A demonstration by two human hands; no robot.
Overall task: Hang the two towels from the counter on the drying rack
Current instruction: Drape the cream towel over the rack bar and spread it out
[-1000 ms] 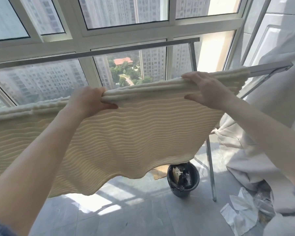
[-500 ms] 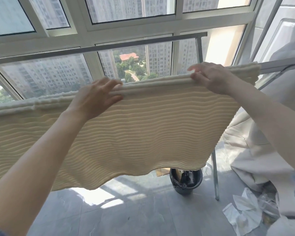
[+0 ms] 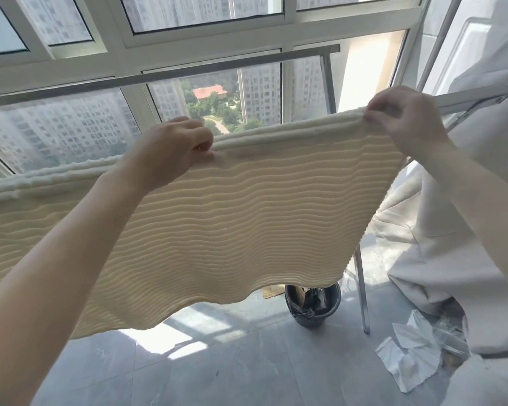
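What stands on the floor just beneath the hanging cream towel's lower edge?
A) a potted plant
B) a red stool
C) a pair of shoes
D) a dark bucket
D: a dark bucket stands on the grey floor under the towel, next to the rack's metal leg.

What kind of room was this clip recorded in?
Probably an enclosed high-rise balcony used for laundry: large windows overlook apartment towers, a towel hangs over a metal drying rack, and the floor is grey tile.
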